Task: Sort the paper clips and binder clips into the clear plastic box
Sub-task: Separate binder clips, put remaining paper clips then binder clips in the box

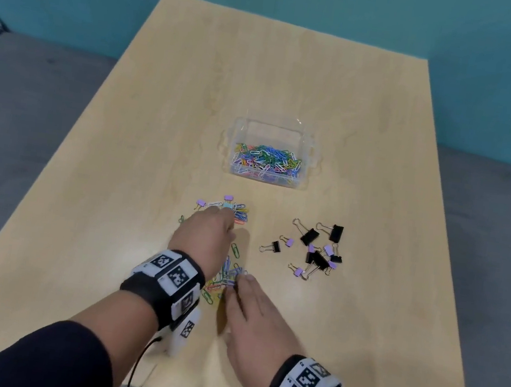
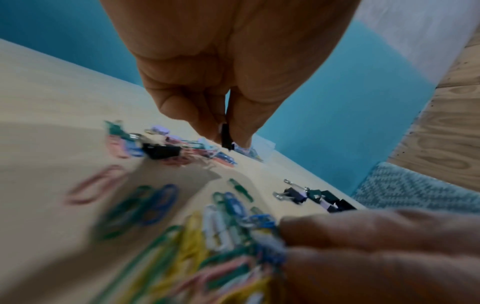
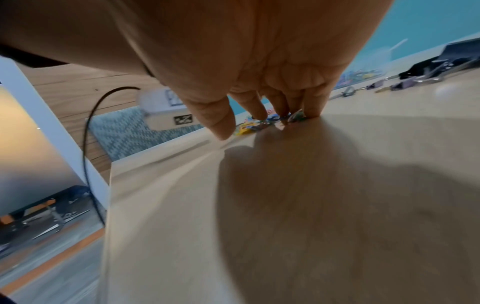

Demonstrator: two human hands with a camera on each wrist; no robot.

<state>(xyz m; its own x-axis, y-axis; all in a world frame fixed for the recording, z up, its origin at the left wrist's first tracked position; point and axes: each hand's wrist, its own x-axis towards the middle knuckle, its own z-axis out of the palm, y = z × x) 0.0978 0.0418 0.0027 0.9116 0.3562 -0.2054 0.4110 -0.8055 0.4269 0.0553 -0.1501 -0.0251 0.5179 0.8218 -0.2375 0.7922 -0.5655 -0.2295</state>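
Observation:
The clear plastic box (image 1: 312,155) stands mid-table with several coloured paper clips (image 1: 268,162) in it. My left hand (image 1: 227,215) reaches into a far pile of paper clips and small binder clips (image 1: 238,212). In the left wrist view that left hand (image 2: 228,144) pinches a small black binder clip (image 2: 225,135) between thumb and finger, just above the pile. My right hand (image 1: 241,280) lies flat, its straight fingertips (image 3: 314,111) pressing on a nearer heap of paper clips (image 1: 223,281). The left wrist hides part of that heap.
A group of black and purple binder clips (image 1: 316,253) lies to the right of both hands. A lone green paper clip (image 1: 235,250) sits between the two piles. The wooden table (image 1: 327,82) is bounded by a teal wall behind and grey seats at both sides.

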